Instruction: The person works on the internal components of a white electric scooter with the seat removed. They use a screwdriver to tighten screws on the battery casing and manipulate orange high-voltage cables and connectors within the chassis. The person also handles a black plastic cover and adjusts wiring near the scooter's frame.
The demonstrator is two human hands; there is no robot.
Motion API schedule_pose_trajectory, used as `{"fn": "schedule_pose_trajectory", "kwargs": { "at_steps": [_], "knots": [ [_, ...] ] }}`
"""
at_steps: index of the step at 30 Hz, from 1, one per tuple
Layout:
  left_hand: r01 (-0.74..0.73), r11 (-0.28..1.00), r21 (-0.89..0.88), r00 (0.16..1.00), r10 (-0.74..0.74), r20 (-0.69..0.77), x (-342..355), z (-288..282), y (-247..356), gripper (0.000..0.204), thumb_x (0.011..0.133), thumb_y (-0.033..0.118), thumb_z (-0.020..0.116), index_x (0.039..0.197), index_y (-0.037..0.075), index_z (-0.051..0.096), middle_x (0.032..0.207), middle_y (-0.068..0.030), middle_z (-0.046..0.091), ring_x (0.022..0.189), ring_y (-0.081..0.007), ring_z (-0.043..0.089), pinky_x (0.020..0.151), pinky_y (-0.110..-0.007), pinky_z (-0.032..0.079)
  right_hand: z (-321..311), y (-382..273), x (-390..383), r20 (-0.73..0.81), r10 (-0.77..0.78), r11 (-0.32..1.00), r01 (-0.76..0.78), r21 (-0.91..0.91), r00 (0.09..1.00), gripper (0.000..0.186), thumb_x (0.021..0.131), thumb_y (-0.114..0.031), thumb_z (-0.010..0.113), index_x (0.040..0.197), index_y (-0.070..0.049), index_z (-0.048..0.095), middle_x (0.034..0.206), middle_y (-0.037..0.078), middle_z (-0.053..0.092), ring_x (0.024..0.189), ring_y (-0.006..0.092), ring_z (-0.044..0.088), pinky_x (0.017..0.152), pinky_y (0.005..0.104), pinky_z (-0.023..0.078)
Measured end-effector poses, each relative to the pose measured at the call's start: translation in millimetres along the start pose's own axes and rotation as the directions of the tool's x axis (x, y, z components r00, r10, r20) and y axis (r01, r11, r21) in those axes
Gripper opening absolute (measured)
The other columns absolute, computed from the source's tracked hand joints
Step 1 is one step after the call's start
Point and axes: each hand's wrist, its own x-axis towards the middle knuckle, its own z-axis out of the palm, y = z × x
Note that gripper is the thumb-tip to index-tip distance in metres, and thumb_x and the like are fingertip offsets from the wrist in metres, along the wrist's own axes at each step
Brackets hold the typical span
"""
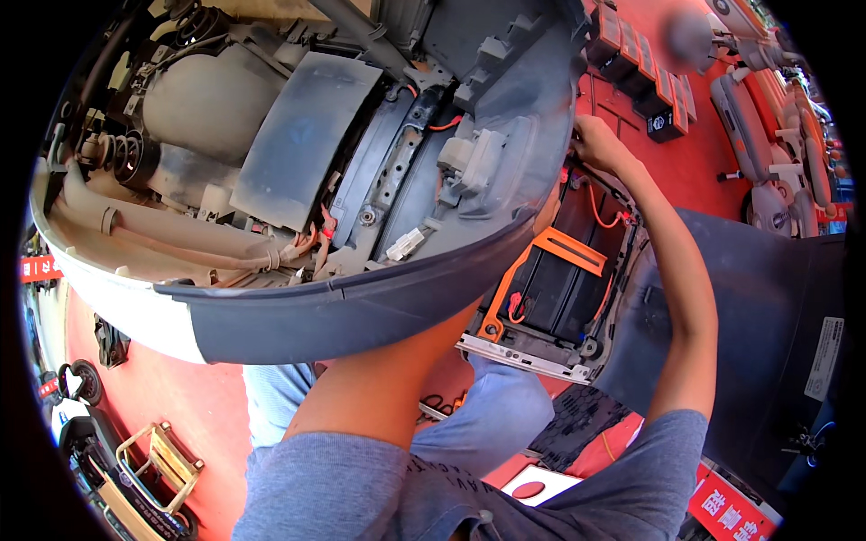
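A big grey scooter body panel (pixel 361 307) is tilted up in front of me, its underside showing wiring, a white connector (pixel 405 243) and a dusty fender (pixel 307 135). My left forearm runs up behind the panel's lower rim and my left hand is hidden there. My right hand (pixel 597 144) reaches up on the right, fingers curled on the panel's right edge beside an orange wire (pixel 603 212). Below that hand lies the open battery bay with a black battery (pixel 559 293) under an orange bracket (pixel 568 248).
The black seat underside (pixel 767 307) stands at the right. Black boxes (pixel 645 86) sit in a row on the red floor at top right, next to a parked white scooter (pixel 767 135). A metal rack (pixel 167 460) lies at lower left. Springs (pixel 122 153) show at upper left.
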Motion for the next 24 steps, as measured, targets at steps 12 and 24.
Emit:
{"fn": "schedule_pose_trajectory", "kwargs": {
  "at_steps": [12,24],
  "knots": [
    [0.044,0.999,-0.032,0.999,-0.043,0.01,0,8,-2,0.049,0.074,0.025,0.053,0.116,0.003,0.044,0.119,-0.0068,0.045,0.114,-0.0176,0.038,0.101,-0.044,0.013,31,-4,-8,-0.306,0.003,0.992,-0.041,-0.118,0.952,0.015,0.071,-0.009,0.058,0.076,0.002,0.049,0.073,0.024,0.052,0.072,0.0405,0.051,0.061,0.0442,0.04],
    [-0.001,0.999,-0.054,1.0,0.0,-0.021,0,1,-2,0.048,0.073,0.024,0.053,0.115,0.003,0.045,0.118,-0.007,0.046,0.113,-0.0184,0.039,0.1,-0.044,0.013,26,4,-13,-0.244,0.199,0.881,-0.064,0.468,0.949,0.022,0.071,0.004,0.055,0.093,0.002,0.057,0.08,0.009,0.061,0.075,0.0112,0.058,0.066,0.0231,0.047]
  ]
}}
